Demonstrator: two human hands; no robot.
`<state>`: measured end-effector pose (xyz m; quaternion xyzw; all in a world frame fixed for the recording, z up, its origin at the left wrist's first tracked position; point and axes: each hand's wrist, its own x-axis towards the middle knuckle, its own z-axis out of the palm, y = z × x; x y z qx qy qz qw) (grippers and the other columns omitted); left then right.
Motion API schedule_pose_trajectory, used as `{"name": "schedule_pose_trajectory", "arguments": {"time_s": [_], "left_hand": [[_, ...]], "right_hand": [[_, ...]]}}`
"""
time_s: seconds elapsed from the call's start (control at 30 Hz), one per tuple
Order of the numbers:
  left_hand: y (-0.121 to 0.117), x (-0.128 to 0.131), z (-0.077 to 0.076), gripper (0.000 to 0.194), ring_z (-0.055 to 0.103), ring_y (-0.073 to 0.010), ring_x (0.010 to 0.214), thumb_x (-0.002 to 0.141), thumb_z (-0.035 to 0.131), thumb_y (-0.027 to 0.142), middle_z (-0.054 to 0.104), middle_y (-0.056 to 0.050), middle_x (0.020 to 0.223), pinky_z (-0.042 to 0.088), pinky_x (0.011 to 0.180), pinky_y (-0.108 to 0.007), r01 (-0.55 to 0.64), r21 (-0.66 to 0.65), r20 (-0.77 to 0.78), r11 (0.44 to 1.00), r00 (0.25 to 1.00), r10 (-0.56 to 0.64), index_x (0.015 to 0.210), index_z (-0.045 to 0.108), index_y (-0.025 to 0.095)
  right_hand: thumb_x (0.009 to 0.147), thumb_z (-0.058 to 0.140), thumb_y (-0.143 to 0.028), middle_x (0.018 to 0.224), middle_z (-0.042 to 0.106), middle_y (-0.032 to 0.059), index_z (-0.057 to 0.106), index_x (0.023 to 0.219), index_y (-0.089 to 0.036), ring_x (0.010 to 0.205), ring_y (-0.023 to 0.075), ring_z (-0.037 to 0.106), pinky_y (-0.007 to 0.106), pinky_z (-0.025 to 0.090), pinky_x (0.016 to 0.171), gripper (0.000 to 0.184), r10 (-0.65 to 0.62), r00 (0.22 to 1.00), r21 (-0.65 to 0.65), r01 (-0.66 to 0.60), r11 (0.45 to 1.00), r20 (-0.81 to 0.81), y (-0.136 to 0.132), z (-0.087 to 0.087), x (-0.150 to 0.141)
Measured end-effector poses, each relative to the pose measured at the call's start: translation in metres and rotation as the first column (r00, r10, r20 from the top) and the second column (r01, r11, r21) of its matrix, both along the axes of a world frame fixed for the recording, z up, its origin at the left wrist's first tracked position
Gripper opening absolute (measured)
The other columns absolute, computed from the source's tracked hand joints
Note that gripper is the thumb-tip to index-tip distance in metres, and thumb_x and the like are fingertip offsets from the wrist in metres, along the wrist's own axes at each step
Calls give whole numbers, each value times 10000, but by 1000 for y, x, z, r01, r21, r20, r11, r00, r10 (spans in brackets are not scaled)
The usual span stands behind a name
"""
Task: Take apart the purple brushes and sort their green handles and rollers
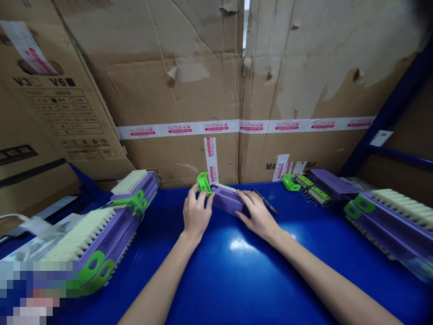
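Head camera view: my left hand point(196, 212) has its thumb and fingertips closed on a bright green, hollow plastic end piece point(203, 181), held upright at the left end of a long purple plastic block with slotted vents and a row of cream bristles point(226, 198). I cannot tell whether the green piece and the block touch. My right hand point(256, 211) is clamped on the block's right end, thumb on the near face and fingers over the top. The block is between my hands, near the far edge of a glossy blue tabletop point(216, 280).

Just beyond my right hand lies a slim dark pen point(265, 201), slanting. Farther right, near the back, are a loose bright green plastic clip point(291, 182), yellow-green strips with thin metal pins point(314, 189) and a plain purple plastic cover point(333, 184). At the right edge lies a purple, cream-bristled brush with green ends point(394, 221).

On my left sit two similar purple-and-green brush bundles, one nearer point(113, 234) and one farther back point(135, 188). Brown cardboard sheets point(176, 99) crossed by white tape with red print point(182, 128) stand behind the tabletop.
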<state>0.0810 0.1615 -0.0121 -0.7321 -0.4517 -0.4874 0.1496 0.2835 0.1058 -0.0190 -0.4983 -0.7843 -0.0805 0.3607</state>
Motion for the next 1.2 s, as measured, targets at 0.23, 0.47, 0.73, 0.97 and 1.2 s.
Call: {"name": "schedule_pose_trajectory", "arguments": {"time_s": [0.23, 0.47, 0.73, 0.97, 1.2], "left_hand": [[-32, 20, 7, 168, 591, -243, 1064, 854, 574, 264, 565, -140, 1196, 524, 867, -382, 316, 194, -90, 929, 949, -304, 995, 615, 183], [-49, 33, 5, 497, 522, -233, 1198, 869, 527, 183, 512, -180, 1299, 523, 918, -350, 511, 156, -115, 845, 859, -498, 1336, 357, 159], [-40, 32, 4, 533, 436, -287, 1271, 857, 511, 199, 469, -196, 1345, 411, 1004, -472, 405, 76, -315, 911, 877, -363, 1359, 339, 159], [-22, 25, -4, 521, 414, -319, 1264, 862, 517, 271, 421, -214, 1362, 359, 1018, -504, 190, -58, -269, 980, 942, -199, 1341, 371, 131], [-21, 24, -7, 509, 400, -307, 1269, 877, 491, 300, 417, -197, 1364, 342, 1028, -493, 133, -125, -271, 983, 949, -163, 1342, 355, 145]], "right_hand": [[868, 501, -315, 1302, 502, 143, 260, 1434, -212, 1197, 264, 483, 475, 430, 978, 623, 90, 979, 132, -66, 989, -184, -22, 15, -22], [844, 547, -271, 1127, 598, 94, 514, 1249, -222, 1003, 209, 598, 361, 526, 840, 409, 56, 875, 117, 1, 993, -481, -35, 29, -35], [854, 488, -257, 1015, 647, 104, 632, 1073, -169, 920, 211, 620, 361, 506, 836, 277, -224, 934, 207, 286, 936, -278, -16, 33, 21], [804, 488, -305, 916, 674, 186, 681, 998, -110, 881, 315, 626, 379, 473, 713, 336, -772, 598, -177, 802, 571, 216, -13, 37, 105], [767, 483, -286, 1027, 644, 206, 652, 1046, -104, 917, 317, 641, 332, 477, 670, 373, -708, 541, -470, 821, 325, 455, -18, 37, 124]]}}
